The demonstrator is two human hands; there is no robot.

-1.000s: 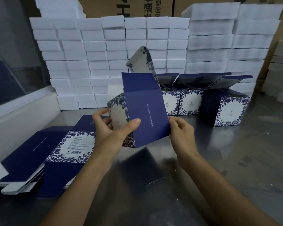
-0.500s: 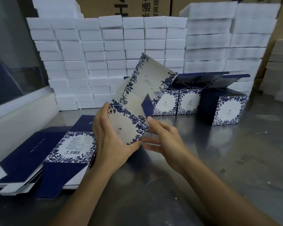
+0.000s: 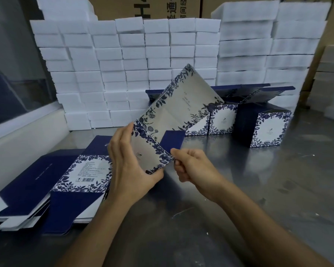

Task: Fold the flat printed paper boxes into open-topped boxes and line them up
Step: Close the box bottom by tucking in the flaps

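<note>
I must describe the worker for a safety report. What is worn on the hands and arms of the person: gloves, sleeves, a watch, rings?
Nothing is worn that the picture shows. The left hand and the right hand are bare, without gloves, and no ring can be seen. Both wrists and forearms are bare down to the bottom edge of the picture: no sleeve, watch or bracelet is in view.

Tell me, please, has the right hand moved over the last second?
Yes. The right hand has dropped lower and nearer the person, away from the row of folded boxes, and now pinches the flat box's lower corner.
</note>
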